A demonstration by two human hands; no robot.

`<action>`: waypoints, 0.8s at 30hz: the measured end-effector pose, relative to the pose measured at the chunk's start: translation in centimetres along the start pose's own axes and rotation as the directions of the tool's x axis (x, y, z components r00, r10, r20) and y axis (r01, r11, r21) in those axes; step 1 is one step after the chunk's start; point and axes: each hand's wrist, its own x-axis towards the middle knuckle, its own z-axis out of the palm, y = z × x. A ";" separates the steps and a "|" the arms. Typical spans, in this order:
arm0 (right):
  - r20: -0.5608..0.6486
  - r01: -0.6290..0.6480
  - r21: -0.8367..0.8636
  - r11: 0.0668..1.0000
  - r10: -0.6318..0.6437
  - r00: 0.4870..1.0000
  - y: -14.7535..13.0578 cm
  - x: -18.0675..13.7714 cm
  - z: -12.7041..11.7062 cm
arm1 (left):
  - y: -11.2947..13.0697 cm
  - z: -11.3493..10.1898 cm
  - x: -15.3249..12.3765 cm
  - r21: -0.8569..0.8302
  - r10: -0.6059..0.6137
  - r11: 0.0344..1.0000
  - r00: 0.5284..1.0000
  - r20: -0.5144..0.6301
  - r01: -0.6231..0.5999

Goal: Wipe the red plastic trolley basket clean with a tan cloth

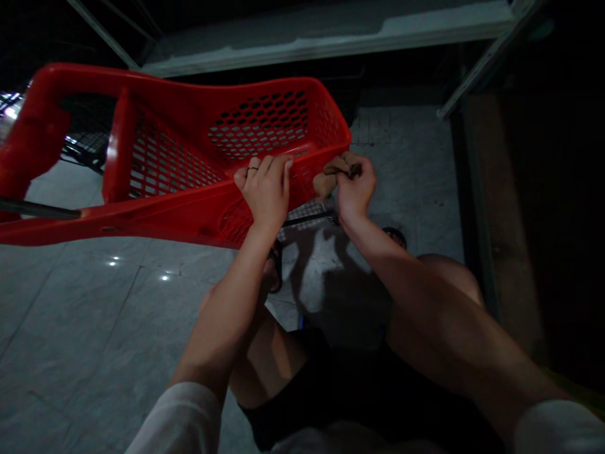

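Note:
A red plastic shopping cart [179, 217] with perforated basket walls stretches from the left side to the middle of the head view. My left hand [265, 194], wearing a ring, is closed over the near rim of its basket. At the basket's right end, my right hand [358, 189] grips a crumpled brown cloth [325, 184]. The cloth lies against the outside of the basket near the corner. My right fingertips are partly hidden by the folds.
Grey floor tiles [70, 315] lie under the cart. A light metal shelf [331, 50] runs behind it, with a slanting post [486, 63] at the right. A dark ledge [505, 221] borders the right side. My legs and sandalled feet are close below the basket.

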 end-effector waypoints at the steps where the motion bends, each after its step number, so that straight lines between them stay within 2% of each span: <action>1: -0.004 0.023 -0.012 1.000 -0.023 1.000 -0.4 -0.4 0.0 | 0.0 0.0 0.0 0.000 -0.002 1.000 1.000 0.004 0.002; 5: -0.039 0.028 -0.084 0.996 -0.031 0.999 -1.0 -3.0 0.7 | 0.0 0.2 -0.1 -0.015 -0.011 1.000 1.000 0.022 0.011; 8: -0.025 0.006 -0.104 0.995 -0.009 1.000 -0.8 -3.8 1.3 | -0.1 0.5 -0.1 -0.004 0.009 1.000 1.000 -0.014 -0.009; 13: -0.003 -0.016 -0.073 0.997 0.016 1.000 -0.3 -1.4 0.9 | -0.3 0.7 0.0 -0.011 0.042 0.999 0.998 -0.050 -0.043; 16: -0.054 -0.003 -0.068 0.998 -0.001 0.999 -0.1 0.2 0.4 | 0.0 0.5 0.0 -0.029 0.047 0.998 0.998 -0.039 -0.048; 19: -0.099 -0.001 -0.079 0.997 -0.007 0.995 -0.7 -0.3 0.4 | 0.5 0.3 0.0 -0.046 0.029 0.998 0.999 -0.020 -0.030; 21: -0.067 0.019 -0.096 0.995 -0.025 0.997 -1.6 -2.0 0.6 | 0.8 0.1 0.0 -0.071 0.006 0.997 1.000 0.000 -0.006; 24: 0.119 0.093 -0.094 0.991 -0.081 0.990 -3.4 -5.7 1.2 | 1.0 0.0 -0.1 -0.109 -0.015 0.994 0.999 0.029 0.018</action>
